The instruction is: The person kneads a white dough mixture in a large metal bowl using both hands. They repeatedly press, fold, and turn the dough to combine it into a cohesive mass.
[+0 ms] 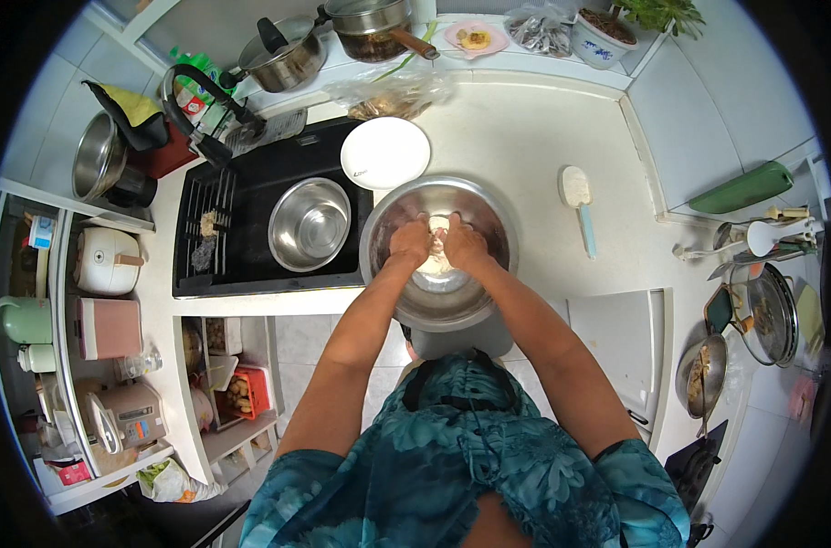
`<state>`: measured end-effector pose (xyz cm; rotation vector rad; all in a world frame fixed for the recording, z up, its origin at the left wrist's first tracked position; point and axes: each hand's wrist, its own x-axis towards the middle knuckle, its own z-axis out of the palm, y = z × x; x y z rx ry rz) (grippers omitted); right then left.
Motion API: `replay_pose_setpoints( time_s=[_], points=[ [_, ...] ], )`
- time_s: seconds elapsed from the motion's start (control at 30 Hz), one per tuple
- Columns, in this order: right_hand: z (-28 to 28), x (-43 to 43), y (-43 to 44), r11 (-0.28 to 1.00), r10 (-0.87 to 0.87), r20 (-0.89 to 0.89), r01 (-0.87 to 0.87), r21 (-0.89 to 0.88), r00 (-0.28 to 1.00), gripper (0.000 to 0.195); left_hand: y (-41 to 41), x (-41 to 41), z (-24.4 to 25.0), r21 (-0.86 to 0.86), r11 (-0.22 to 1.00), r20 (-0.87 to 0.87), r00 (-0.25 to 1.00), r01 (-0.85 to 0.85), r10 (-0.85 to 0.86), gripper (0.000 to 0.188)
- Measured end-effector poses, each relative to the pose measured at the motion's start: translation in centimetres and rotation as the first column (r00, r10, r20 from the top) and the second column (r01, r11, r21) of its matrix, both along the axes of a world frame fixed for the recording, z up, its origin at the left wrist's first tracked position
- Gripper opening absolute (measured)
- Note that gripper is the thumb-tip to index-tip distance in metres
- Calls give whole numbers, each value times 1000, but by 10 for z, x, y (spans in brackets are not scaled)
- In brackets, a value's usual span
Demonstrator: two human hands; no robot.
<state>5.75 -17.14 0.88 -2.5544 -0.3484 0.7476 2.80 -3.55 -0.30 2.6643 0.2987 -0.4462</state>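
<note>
A wide stainless steel basin (450, 312) stands at the counter's front edge before me, with pale dough (437, 263) in its middle. Both hands reach down into it. My left hand (411, 241) lies on the dough's left side, its fingers curled onto it. From the right, my right hand (464, 245) presses on the same dough, fingers bent inward. Parts of the dough and several fingertips are hidden by the hands. Just behind the basin's left rim is a white plate (385, 152). A scoop with a pale blue handle (587, 233) holds white powder on the counter to the right.
At left, a black sink (251, 274) holds a steel bowl (310, 225), with a black faucet (203, 137) behind. Pots (283, 58), a pink plate (476, 39) and a potted plant (602, 41) line the back ledge. A wok (702, 377) sits far right.
</note>
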Motion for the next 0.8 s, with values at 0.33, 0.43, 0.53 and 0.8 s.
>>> replay_pose_setpoints(
  time_s=[0.33,0.43,0.53,0.8],
  points=[
    [22,-61,-34,909,169,-102,-115,400,980,63,-10,-104,102,-330,944,31,999,-8,19,44],
    [39,-88,-14,914,178,197,-236,330,964,49,-24,-122,44,-35,991,255,957,-131,136,42],
    [23,-85,0,950,170,368,-252,185,914,42,-31,-111,18,1,978,338,920,-210,197,37],
    [3,-17,37,991,120,173,-108,-79,978,39,10,-41,4,12,982,42,982,-187,186,26]
  ],
)
